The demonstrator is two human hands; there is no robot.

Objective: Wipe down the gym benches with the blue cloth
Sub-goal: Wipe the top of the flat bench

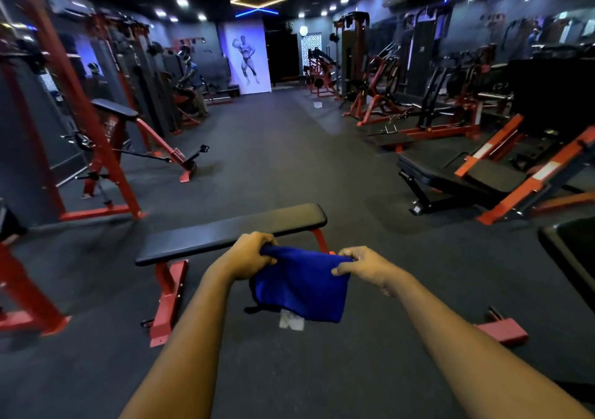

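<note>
The left grip (254, 254) and right grip (360, 265) each pinch a top corner of the cloth (302, 286), which hangs in the air near the bench (225, 233).

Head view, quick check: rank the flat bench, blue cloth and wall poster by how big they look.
1. flat bench, frame included.
2. blue cloth, close to the camera, so it looks big.
3. poster, far down the room; its true size may well exceed the cloth's.
</note>
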